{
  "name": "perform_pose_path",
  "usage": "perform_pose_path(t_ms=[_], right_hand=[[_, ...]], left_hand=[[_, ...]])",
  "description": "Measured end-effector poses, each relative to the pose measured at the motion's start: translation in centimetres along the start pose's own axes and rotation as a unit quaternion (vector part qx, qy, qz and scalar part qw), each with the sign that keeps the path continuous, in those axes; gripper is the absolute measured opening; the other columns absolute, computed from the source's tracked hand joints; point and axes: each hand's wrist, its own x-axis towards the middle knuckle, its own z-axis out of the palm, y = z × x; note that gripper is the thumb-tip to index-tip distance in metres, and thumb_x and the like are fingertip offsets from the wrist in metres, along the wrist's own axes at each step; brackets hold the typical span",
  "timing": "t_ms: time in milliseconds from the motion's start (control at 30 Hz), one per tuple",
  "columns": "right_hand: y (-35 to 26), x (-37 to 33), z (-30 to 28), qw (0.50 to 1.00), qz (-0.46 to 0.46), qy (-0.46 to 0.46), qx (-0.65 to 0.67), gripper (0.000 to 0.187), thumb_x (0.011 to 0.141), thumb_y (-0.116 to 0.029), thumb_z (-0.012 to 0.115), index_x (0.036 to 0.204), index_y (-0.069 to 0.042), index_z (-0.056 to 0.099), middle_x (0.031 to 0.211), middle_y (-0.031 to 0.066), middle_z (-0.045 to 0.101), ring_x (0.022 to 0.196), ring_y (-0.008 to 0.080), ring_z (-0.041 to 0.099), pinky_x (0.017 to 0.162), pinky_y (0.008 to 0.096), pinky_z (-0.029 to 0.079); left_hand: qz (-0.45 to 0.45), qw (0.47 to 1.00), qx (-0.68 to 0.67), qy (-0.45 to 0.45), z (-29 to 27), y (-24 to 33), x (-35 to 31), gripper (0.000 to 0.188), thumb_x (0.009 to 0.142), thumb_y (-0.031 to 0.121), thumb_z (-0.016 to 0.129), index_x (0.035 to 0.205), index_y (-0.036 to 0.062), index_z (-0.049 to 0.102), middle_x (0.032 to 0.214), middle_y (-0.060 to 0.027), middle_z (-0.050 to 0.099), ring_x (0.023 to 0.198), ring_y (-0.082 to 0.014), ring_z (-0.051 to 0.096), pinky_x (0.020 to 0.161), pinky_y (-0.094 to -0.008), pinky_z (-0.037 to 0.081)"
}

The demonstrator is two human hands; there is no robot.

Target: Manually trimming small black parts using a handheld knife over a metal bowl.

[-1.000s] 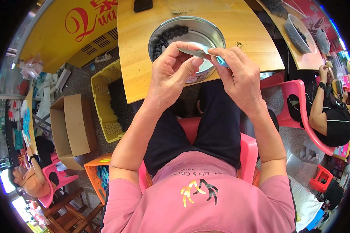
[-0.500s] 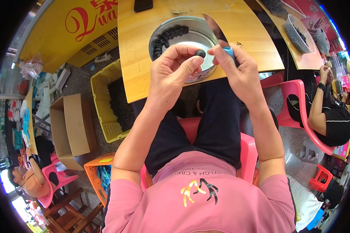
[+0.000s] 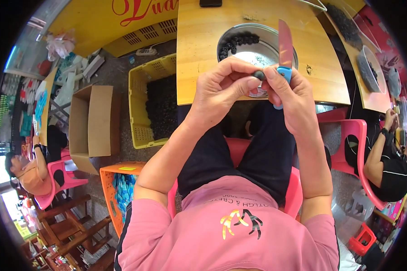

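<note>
My left hand [image 3: 226,86] pinches a small dark round piece [image 3: 259,75] between thumb and fingertips; its exact kind is not plain. My right hand [image 3: 294,92] is closed around the blue handle of a knife [image 3: 285,47], whose blade points up and away from me. The thumb of that hand meets the round piece. Just beyond both hands, a round metal tin [image 3: 233,32] sits on the wooden table [image 3: 196,67]. Similar black round pieces [image 3: 244,39] lie along its far left side. My hands hide the tin's near part.
A yellow crate [image 3: 135,113] full of dark pieces stands left of the table, beside a cardboard box [image 3: 101,119]. An orange crate [image 3: 117,171] is near my left elbow. A phone [image 3: 210,2] lies at the table's far edge. People sit at both sides, one on a pink chair [image 3: 359,140].
The view has turned, so the scene sits further right. The knife blade now stands more upright, and my right thumb has come against the round piece.
</note>
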Motion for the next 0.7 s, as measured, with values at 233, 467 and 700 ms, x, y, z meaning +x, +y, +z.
perform_pose_path(t_ms=[233, 467, 700], right_hand=[[0.2, 0.0, -0.1, 0.847, -0.340, 0.015, -0.408, 0.016, 0.089, -0.005, 0.065, 0.104, 0.000, 0.063, 0.090, 0.0102, 0.063, 0.073, 0.0185, 0.062, 0.060, 0.0255, 0.047], [0.4, -0.1, -1.9, 0.798, -0.362, 0.046, -0.479, 0.018, 0.086, -0.003, 0.066, 0.105, -0.003, 0.066, 0.088, 0.0108, 0.063, 0.064, 0.0196, 0.060, 0.054, 0.0281, 0.047], [0.3, -0.1, -2.8, 0.794, -0.370, 0.060, -0.478, 0.020, 0.085, -0.002, 0.067, 0.105, -0.004, 0.067, 0.084, 0.0109, 0.062, 0.063, 0.0212, 0.060, 0.054, 0.0295, 0.047]], left_hand=[[-0.011, 0.999, -0.001, 0.044, -0.1, -0.2, 0.0, 0.018, 0.095, 0.008, 0.061, 0.111, 0.0015, 0.056, 0.094, -0.0024, 0.062, 0.082, -0.0065, 0.057, 0.072, -0.0209, 0.049], [-0.013, 0.999, -0.010, 0.028, 0.9, -0.7, 0.3, 0.020, 0.094, 0.009, 0.061, 0.112, 0.0018, 0.055, 0.094, -0.0026, 0.062, 0.081, -0.0081, 0.056, 0.075, -0.0223, 0.047], [-0.014, 1.000, -0.007, 0.018, 1.5, -0.8, 0.8, 0.019, 0.094, 0.009, 0.062, 0.111, 0.0023, 0.055, 0.089, -0.0018, 0.060, 0.080, -0.0083, 0.055, 0.074, -0.0223, 0.046]])
